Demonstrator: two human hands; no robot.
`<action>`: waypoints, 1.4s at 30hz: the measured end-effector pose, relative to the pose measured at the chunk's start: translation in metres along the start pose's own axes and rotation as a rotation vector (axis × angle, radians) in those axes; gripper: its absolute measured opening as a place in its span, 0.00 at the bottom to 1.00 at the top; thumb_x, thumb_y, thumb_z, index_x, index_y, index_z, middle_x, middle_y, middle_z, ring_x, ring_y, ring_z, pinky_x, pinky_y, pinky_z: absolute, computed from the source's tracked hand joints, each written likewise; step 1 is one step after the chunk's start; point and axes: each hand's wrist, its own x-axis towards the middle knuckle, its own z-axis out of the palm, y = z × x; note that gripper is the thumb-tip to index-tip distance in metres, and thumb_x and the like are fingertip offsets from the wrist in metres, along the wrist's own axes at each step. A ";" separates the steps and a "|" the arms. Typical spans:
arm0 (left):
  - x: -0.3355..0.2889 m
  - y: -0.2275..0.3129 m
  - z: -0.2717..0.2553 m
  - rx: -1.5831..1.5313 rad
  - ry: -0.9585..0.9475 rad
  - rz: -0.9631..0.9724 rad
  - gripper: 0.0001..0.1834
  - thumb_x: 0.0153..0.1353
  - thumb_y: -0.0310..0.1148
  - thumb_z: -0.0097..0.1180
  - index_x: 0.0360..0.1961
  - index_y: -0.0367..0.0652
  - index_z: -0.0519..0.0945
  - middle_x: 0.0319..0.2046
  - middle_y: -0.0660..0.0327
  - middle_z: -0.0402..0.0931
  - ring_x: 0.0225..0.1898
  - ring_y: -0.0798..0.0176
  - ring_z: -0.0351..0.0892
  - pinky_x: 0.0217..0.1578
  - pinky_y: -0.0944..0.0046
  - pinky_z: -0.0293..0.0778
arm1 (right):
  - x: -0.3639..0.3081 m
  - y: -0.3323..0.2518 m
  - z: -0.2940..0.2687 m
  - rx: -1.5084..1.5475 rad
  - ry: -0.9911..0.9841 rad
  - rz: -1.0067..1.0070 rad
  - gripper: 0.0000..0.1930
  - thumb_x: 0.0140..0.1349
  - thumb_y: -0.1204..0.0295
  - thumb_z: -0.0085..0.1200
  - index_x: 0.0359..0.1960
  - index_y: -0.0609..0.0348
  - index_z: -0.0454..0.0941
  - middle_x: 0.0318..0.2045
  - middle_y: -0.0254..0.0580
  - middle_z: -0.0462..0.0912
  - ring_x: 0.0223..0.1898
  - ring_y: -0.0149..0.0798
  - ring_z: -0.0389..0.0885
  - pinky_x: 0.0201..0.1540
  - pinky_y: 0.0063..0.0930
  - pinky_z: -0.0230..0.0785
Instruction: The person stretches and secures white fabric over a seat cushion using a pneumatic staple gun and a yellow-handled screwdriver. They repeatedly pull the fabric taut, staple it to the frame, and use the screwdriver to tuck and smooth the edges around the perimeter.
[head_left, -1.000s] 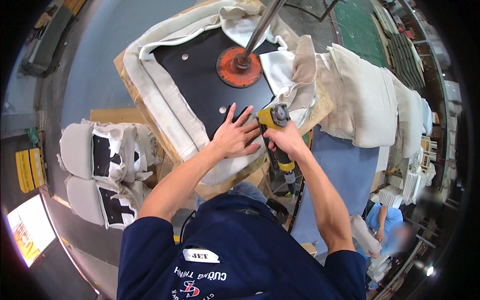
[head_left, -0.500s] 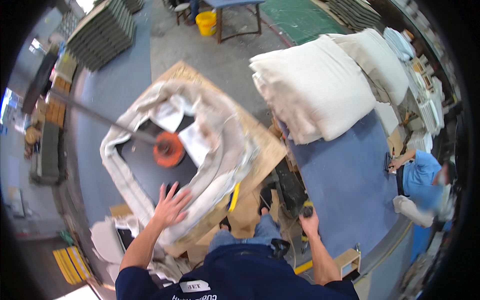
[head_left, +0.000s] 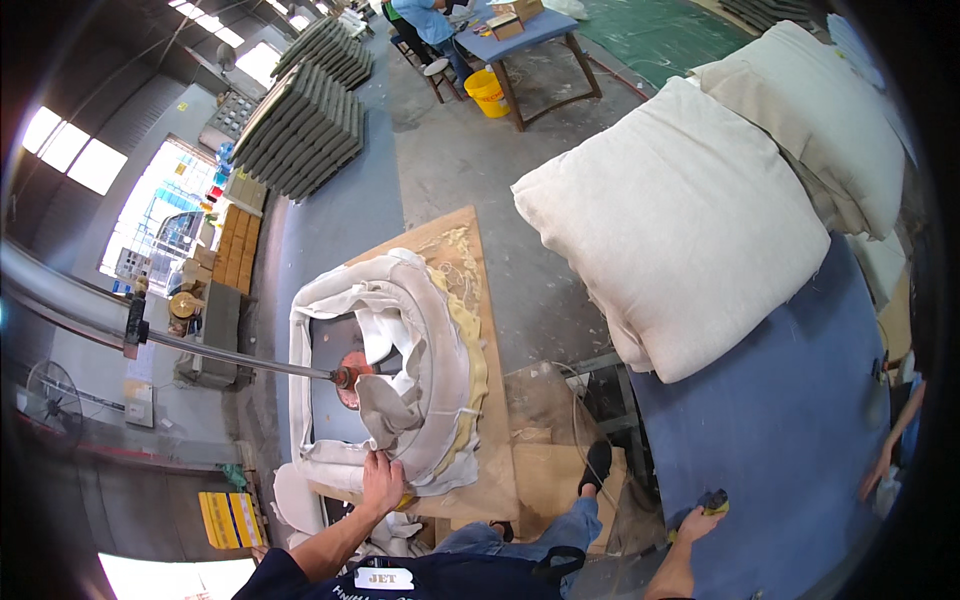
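Left hand (head_left: 382, 487) touches cream fabric (head_left: 337, 459) beneath its fingers, pinch unclear — right hand (head_left: 696, 523) clutches a yellow-black tool (head_left: 714, 502), which loosened fingers could drop.

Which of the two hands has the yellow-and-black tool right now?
The right hand, over the blue table, holds the yellow-and-black tool; the left hand instead touches the beige fabric.

R fingers (head_left: 699, 521) round yel./blk. tool (head_left: 714, 502)
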 end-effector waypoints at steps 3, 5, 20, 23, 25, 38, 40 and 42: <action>-0.001 0.022 0.000 -0.121 -0.002 -0.164 0.34 0.71 0.45 0.45 0.68 0.29 0.64 0.69 0.33 0.60 0.70 0.29 0.60 0.68 0.34 0.58 | 0.027 -0.029 0.020 0.005 -0.232 0.074 0.40 0.62 0.75 0.59 0.74 0.73 0.55 0.67 0.69 0.68 0.67 0.66 0.68 0.71 0.50 0.62; 0.003 0.026 -0.009 -0.131 -0.120 -0.300 0.34 0.71 0.45 0.45 0.70 0.30 0.62 0.71 0.34 0.58 0.72 0.30 0.57 0.69 0.29 0.54 | 0.022 -0.048 0.036 -0.055 -0.180 0.012 0.40 0.61 0.76 0.59 0.74 0.73 0.56 0.67 0.69 0.69 0.68 0.65 0.67 0.73 0.48 0.59; 0.014 -0.168 -0.003 0.056 0.130 0.092 0.41 0.62 0.48 0.55 0.73 0.41 0.65 0.74 0.47 0.57 0.77 0.42 0.52 0.74 0.30 0.44 | -0.311 -0.379 -0.035 0.790 -0.658 -1.149 0.28 0.67 0.83 0.47 0.71 0.65 0.67 0.65 0.53 0.72 0.67 0.50 0.72 0.68 0.39 0.65; 0.029 -0.204 -0.016 0.021 0.185 0.116 0.42 0.62 0.50 0.56 0.74 0.38 0.63 0.75 0.49 0.58 0.78 0.45 0.51 0.75 0.31 0.43 | -0.381 -0.430 -0.044 0.594 -0.538 -1.419 0.27 0.68 0.79 0.49 0.70 0.67 0.68 0.67 0.56 0.72 0.67 0.55 0.71 0.70 0.44 0.63; 0.039 -0.212 -0.018 -0.021 0.195 0.071 0.42 0.64 0.51 0.54 0.74 0.38 0.63 0.76 0.50 0.57 0.79 0.44 0.49 0.74 0.29 0.41 | -0.422 -0.449 -0.045 0.458 -0.389 -1.632 0.26 0.68 0.77 0.50 0.69 0.68 0.69 0.67 0.58 0.72 0.67 0.59 0.71 0.70 0.48 0.62; 0.061 -0.236 -0.004 -0.179 0.423 0.149 0.33 0.69 0.48 0.48 0.68 0.37 0.73 0.73 0.54 0.66 0.79 0.50 0.51 0.72 0.21 0.38 | -0.497 -0.362 -0.019 0.047 -0.133 -1.526 0.27 0.70 0.58 0.53 0.63 0.68 0.75 0.63 0.61 0.76 0.64 0.64 0.71 0.68 0.56 0.59; 0.063 -0.247 -0.006 -0.191 0.455 0.162 0.33 0.68 0.48 0.49 0.67 0.37 0.74 0.72 0.54 0.66 0.78 0.50 0.53 0.71 0.21 0.40 | -0.518 -0.356 -0.028 0.060 -0.158 -1.507 0.27 0.69 0.61 0.54 0.63 0.67 0.74 0.63 0.59 0.75 0.65 0.62 0.70 0.69 0.56 0.57; 0.065 -0.253 -0.010 -0.194 0.476 0.184 0.32 0.68 0.48 0.49 0.66 0.38 0.75 0.72 0.54 0.67 0.78 0.50 0.53 0.71 0.21 0.42 | -0.530 -0.353 -0.031 0.059 -0.165 -1.468 0.26 0.68 0.63 0.54 0.64 0.65 0.73 0.63 0.58 0.74 0.66 0.60 0.68 0.70 0.56 0.56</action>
